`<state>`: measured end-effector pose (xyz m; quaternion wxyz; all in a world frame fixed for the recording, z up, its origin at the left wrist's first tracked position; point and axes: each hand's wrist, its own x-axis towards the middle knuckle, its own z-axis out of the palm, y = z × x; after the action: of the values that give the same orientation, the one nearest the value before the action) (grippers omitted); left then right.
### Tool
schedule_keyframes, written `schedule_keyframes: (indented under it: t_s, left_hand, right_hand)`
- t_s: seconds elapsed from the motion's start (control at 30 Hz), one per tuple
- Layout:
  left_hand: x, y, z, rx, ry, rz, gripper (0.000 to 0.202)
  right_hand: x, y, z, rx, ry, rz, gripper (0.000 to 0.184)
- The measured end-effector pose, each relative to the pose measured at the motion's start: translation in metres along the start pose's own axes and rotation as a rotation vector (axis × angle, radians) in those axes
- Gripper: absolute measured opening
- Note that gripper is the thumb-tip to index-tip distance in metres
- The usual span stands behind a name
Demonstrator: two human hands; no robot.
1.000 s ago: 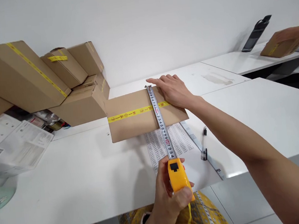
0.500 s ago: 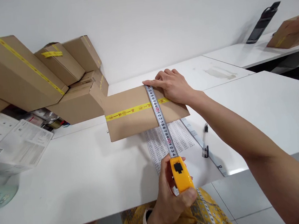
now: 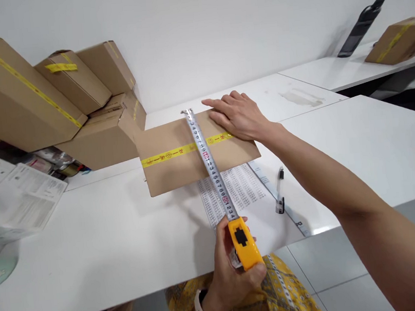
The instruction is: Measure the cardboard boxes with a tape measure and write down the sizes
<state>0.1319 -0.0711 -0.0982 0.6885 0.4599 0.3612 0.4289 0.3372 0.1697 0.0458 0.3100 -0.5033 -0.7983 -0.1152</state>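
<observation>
My left hand (image 3: 230,266) is closed around a yellow tape measure (image 3: 246,249) near the table's front edge. Its metal blade (image 3: 208,160) reaches forward across a brown cardboard box (image 3: 172,173) banded with yellow printed tape. The hooked tip pokes past the box's far edge. My right hand (image 3: 238,116) rests open on the right part of the box top, index finger stretched out and apart from the blade. Partly under the box lies a printed sheet of figures (image 3: 247,190), with a pen (image 3: 279,192) and a ruler-like strip (image 3: 289,211) to its right.
Several taped cardboard boxes (image 3: 96,141) are stacked at the left against the wall, with a white printed carton (image 3: 31,197) and a pale green object (image 3: 0,270) nearer me. On the far right table stand a dark bottle (image 3: 360,28) and another box (image 3: 396,42).
The blade's tip has come away from my right index finger and shifted left, past the box's far edge. A hand on the far right box has gone from view.
</observation>
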Motion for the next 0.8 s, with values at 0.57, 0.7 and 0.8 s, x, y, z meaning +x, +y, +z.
schedule_keyframes:
  t_s: [0.57,0.7,0.8]
  left_hand:
    - [-0.008,-0.002,-0.017,0.562,-0.216,0.097,0.086]
    - [-0.007,-0.004,-0.018,0.583,-0.21,0.134,0.09]
    - [-0.008,-0.007,-0.018,0.593,-0.206,0.127,0.09]
  right_hand:
    - [-0.136,-0.03,-0.001,0.031,0.054,0.141,0.066]
    - [-0.155,-0.016,0.02,0.003,0.068,0.151,0.059]
    - [-0.15,-0.004,0.029,-0.038,0.07,0.169,0.06]
